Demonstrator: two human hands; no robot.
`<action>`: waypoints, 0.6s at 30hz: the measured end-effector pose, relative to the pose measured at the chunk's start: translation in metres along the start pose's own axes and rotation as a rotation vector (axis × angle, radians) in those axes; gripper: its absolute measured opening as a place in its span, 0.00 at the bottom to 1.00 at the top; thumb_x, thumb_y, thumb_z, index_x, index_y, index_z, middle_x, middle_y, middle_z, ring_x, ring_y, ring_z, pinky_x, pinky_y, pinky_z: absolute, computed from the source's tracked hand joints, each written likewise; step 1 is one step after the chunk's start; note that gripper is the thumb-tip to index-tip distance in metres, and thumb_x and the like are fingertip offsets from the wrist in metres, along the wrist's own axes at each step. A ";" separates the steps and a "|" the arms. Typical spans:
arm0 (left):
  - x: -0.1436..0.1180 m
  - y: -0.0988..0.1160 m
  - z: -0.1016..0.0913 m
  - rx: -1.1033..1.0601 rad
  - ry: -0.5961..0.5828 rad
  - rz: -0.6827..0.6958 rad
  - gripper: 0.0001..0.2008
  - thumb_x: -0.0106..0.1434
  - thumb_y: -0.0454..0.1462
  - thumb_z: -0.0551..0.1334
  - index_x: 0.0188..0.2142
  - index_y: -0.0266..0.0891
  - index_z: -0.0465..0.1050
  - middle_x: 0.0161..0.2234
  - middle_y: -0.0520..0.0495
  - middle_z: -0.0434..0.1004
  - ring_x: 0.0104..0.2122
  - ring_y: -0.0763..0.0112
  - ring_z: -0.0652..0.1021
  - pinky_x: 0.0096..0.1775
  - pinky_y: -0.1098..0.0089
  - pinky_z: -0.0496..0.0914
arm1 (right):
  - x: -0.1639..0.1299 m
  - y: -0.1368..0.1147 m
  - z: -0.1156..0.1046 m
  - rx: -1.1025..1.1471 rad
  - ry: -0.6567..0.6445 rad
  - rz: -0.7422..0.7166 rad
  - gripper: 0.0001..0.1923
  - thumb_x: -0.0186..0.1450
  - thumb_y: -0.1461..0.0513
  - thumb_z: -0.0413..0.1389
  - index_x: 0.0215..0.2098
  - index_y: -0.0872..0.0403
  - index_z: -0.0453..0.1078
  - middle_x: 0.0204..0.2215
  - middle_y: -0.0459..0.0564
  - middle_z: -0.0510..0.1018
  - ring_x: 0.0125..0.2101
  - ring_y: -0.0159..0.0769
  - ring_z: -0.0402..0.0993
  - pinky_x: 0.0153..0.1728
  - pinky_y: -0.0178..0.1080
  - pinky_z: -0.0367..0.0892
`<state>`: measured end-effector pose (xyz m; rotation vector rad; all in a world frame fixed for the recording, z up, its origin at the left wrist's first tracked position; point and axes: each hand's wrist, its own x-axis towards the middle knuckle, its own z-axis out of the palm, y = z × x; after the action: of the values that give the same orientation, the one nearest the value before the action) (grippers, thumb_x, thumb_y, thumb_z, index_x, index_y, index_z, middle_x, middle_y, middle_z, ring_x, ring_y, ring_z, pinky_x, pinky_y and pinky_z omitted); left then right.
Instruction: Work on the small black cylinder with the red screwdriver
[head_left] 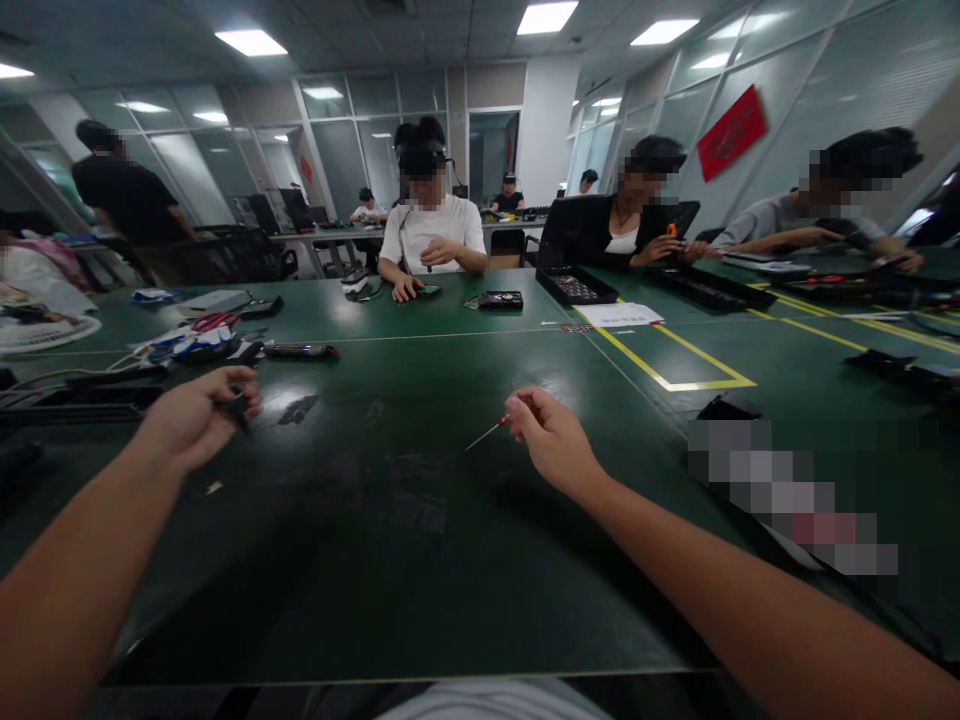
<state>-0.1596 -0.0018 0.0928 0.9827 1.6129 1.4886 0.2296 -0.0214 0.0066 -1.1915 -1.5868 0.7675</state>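
My right hand (551,435) is closed around a slim screwdriver (486,437). Its thin metal shaft points down to the left over the green table, with a bit of red showing at the fingers. On the left, my left hand (196,415) pinches a small black part (237,405) whose kind I cannot make out. Both hands are above the table surface, well apart from each other. Beyond my left hand lies a dark pen-shaped tool (300,351) with a red end.
Red-handled scissors (215,321) lie in a pile of small items at the left. Black trays (576,286) and a white paper sheet (616,315) are across the green table (360,590). Several people sit opposite. A black box (729,407) stands at right.
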 end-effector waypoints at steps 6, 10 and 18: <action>-0.031 -0.023 0.092 -0.127 -0.485 -0.032 0.14 0.44 0.25 0.54 0.32 0.34 0.69 0.25 0.49 0.67 0.26 0.72 0.70 0.31 0.72 0.66 | 0.000 -0.002 -0.001 0.027 0.071 -0.013 0.14 0.69 0.50 0.53 0.39 0.52 0.70 0.29 0.46 0.75 0.29 0.36 0.71 0.32 0.40 0.66; -0.067 -0.034 0.150 -0.007 -0.702 0.122 0.12 0.47 0.27 0.54 0.32 0.35 0.71 0.26 0.49 0.71 0.29 0.70 0.71 0.34 0.70 0.64 | 0.001 -0.004 -0.002 0.015 0.110 -0.001 0.13 0.68 0.51 0.55 0.41 0.52 0.69 0.30 0.45 0.74 0.30 0.35 0.70 0.32 0.39 0.63; -0.101 -0.047 0.169 0.341 -0.918 0.578 0.22 0.56 0.32 0.60 0.51 0.41 0.63 0.39 0.49 0.73 0.39 0.66 0.74 0.46 0.64 0.66 | -0.002 -0.014 -0.003 -0.013 0.098 -0.013 0.16 0.69 0.49 0.54 0.31 0.52 0.69 0.25 0.44 0.73 0.27 0.35 0.69 0.30 0.39 0.61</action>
<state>0.0334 -0.0189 0.0348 2.0701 0.9291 0.8230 0.2280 -0.0280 0.0191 -1.2092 -1.5195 0.6810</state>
